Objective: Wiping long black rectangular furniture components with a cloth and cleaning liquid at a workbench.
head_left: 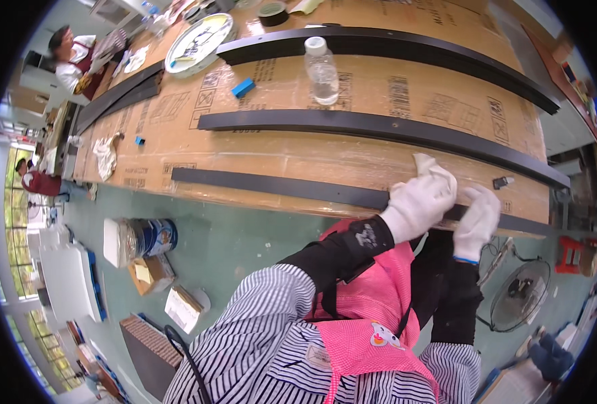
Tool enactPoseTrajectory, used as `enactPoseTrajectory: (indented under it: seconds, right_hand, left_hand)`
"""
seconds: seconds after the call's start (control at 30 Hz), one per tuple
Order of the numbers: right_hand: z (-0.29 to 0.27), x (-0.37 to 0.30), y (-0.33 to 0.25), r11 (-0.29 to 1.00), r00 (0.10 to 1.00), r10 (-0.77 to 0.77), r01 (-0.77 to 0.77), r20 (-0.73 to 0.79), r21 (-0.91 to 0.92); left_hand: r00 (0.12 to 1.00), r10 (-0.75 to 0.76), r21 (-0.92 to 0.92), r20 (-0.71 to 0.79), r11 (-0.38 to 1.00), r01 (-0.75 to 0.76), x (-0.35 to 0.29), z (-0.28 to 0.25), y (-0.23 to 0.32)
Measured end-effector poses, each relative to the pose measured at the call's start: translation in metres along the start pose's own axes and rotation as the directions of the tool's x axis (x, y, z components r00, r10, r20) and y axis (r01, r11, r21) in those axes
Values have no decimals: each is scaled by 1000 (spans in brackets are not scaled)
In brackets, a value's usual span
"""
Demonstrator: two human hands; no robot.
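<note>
Both hands wear white work gloves over black sleeves. My left hand point(416, 209) is closed on a whitish cloth point(427, 165) above the nearest dark grey bar point(271, 186), which lies along the table's front edge. My right hand point(478, 221) is closed over the same bar nearer its right end, its fingertips partly hidden. Further back lie a second dark bar point(352, 124) and a third dark bar point(406, 44). A small black-and-grey object point(504, 182) sits on the table just beyond my right hand.
The cardboard-covered table point(285, 158) carries a clear bottle point(323, 74), a blue block point(243, 87), a paint-smeared round lid point(199, 46), a tape roll point(273, 13) and a crumpled cloth point(106, 156). A floor fan point(519, 289) and a bucket point(151, 237) stand below. People work at far left.
</note>
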State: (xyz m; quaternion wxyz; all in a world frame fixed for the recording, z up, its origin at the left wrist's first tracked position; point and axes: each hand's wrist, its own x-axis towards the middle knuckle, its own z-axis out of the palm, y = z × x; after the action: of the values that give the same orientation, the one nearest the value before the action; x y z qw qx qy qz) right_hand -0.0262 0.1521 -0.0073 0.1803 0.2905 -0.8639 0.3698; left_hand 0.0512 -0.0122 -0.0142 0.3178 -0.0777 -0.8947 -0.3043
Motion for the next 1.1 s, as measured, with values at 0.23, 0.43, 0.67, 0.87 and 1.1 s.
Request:
enactPoseTrajectory:
  seconds: [0.23,0.43,0.67,0.87,1.1]
  right_hand:
    - [8,-5,65,859,986,129,-55,110,-510]
    - [5,-4,69,905,983,105,-30,154,-425]
    - [8,-3,63,907,991,88,-37,101,-420]
    - [11,-8,67,938,990,-11,58,137,-342]
    - [0,-13,82,931,990,24,28,137,-365]
  left_hand:
    - [915,-344,271,213,920,283,-22,-48,-25]
    - [872,-482,746,-85,550,376,-132,-257,-145]
    - [837,-449,944,-312,-47,326,-166,-268,-187]
    - [896,-443,432,-35,802,414,-63,-62,-38]
    - [911,-412,630,-18,702,330,-75,-236,-92]
